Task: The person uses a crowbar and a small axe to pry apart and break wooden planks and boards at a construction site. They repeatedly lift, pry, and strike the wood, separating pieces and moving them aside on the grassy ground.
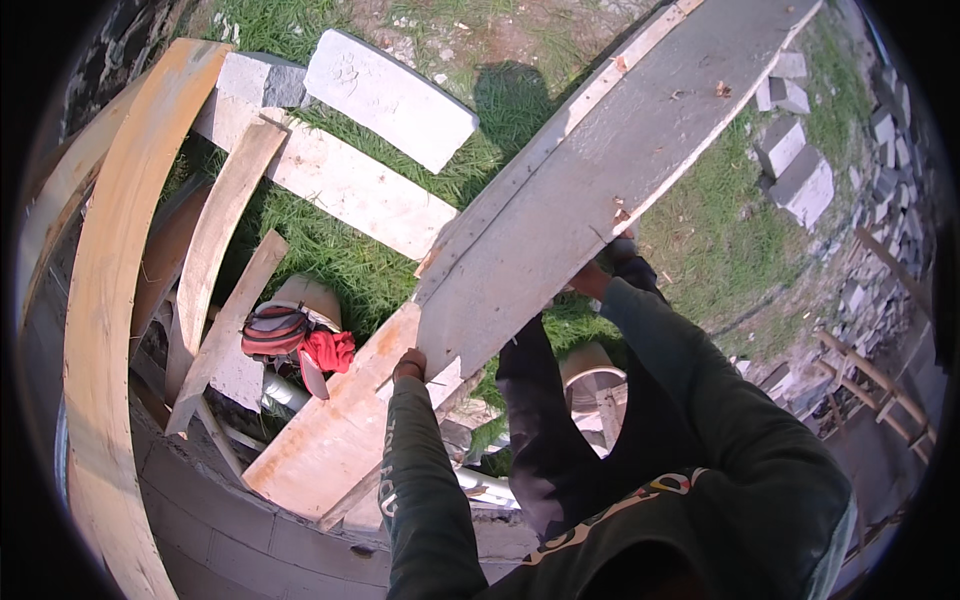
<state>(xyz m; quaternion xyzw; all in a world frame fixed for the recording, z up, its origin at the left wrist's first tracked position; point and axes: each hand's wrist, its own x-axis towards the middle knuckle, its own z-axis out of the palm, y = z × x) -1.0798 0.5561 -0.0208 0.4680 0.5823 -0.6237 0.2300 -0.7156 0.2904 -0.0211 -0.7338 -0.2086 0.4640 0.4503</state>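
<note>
A long grey-faced wooden formwork panel [555, 202] crosses in front of me, from the upper right down to the middle. A nailed wooden batten [585, 101] runs along its left edge. My left hand [409, 365] grips the panel's near end. Under its right edge is my right hand [591, 280], whose fingers are partly hidden beneath the panel. Below the near end lies a wide, stained wooden board [330, 439], and a pale plank [360, 187] reaches the panel's left side.
A curved-looking long board [112, 300] and narrower planks [229, 217] stand at left. A backpack [274, 331] with red cloth [328, 349] rests by a bucket [311, 296]. Another bucket [589, 367] is between my legs. Concrete blocks [390, 97] lie on grass; a wooden ladder [874, 394] is at right.
</note>
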